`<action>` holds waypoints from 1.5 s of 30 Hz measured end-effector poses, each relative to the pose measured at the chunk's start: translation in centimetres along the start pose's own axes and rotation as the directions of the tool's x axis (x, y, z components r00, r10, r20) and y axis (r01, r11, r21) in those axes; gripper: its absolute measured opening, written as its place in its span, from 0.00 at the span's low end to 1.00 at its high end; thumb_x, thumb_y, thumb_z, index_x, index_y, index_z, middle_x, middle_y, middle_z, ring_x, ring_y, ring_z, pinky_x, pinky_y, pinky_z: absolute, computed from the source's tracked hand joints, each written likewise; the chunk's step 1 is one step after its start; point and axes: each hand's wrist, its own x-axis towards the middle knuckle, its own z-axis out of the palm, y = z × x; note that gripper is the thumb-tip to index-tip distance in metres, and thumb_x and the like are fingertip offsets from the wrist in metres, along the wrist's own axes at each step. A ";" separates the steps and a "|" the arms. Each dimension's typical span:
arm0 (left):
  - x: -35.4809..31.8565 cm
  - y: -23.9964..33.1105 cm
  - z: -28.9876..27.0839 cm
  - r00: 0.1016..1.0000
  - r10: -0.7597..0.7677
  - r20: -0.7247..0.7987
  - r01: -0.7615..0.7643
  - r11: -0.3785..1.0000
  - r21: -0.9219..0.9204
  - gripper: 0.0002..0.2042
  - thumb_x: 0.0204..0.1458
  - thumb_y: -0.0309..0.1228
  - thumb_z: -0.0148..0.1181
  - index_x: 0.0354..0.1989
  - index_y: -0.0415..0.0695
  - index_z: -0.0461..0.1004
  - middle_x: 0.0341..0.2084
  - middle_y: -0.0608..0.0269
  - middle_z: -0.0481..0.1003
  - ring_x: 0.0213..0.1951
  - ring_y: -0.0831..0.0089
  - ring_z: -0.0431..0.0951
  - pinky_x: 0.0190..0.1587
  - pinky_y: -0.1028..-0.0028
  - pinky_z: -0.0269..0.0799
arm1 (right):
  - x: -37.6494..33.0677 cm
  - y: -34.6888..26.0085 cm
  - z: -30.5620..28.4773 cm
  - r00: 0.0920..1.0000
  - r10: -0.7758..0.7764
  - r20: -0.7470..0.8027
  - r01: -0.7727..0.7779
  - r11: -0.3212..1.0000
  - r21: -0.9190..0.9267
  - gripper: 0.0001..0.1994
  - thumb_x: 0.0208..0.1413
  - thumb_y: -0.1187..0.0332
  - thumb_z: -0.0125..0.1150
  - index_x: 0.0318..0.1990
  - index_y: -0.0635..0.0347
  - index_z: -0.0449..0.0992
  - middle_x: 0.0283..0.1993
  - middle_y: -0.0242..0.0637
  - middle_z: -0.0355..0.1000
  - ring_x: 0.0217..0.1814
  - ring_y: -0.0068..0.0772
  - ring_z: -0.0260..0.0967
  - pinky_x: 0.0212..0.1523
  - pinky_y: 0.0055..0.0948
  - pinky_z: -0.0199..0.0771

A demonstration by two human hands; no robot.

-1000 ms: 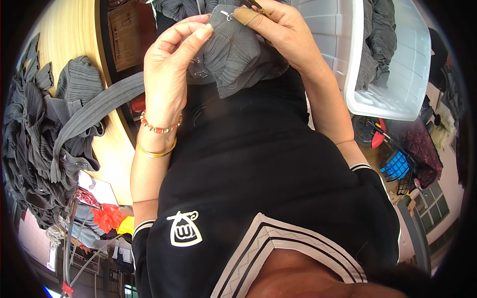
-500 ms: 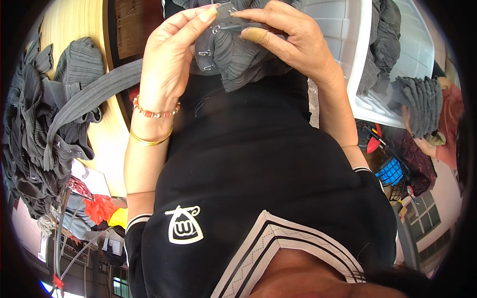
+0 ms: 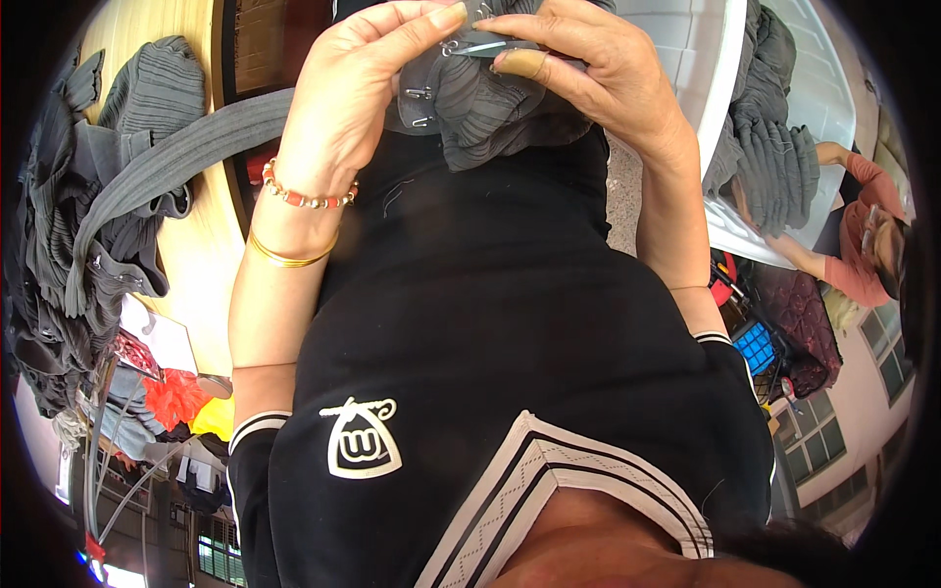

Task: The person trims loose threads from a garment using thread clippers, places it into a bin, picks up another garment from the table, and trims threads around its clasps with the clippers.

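My left hand [image 3: 358, 83] pinches the edge of a see-through strip [image 3: 417, 110] with small metal hooks on it, between thumb and fingers. My right hand [image 3: 608, 73] is closed opposite, its index fingertip close to the strip. From between its fingers juts a thin, pale, pointed tool [image 3: 478, 49], mostly hidden by the hand; its exact kind cannot be made out. The tool's tip lies beside one of the hooks. Under both hands hangs a dark grey ribbed garment [image 3: 480, 118], bunched over my lap. A tan covering wraps my right thumb.
On the left, grey ribbed garments [image 3: 59, 225] are heaped on a wooden table [image 3: 196, 284], with a long grey band [image 3: 186, 142] stretching toward my left arm. On the right, a white bin [image 3: 708, 147] holds grey garments, where another person's hands [image 3: 804, 257] handle a folded grey stack.
My hands have shifted slightly right and up with the strip, and the pale tool shows more plainly at the hook. The other person's grey stack has moved left to the white bin.
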 end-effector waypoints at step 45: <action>-1.2 2.0 2.0 0.983 0.186 0.000 -0.181 0.956 0.231 0.13 0.61 0.28 0.57 0.52 0.39 0.72 0.42 0.64 0.74 0.43 0.76 0.77 0.50 0.77 0.70 | -1.7 2.6 -0.5 0.841 0.537 0.065 -0.330 0.413 0.849 0.06 0.62 0.70 0.61 0.35 0.63 0.77 0.32 0.26 0.74 0.31 0.14 0.68 0.33 0.19 0.70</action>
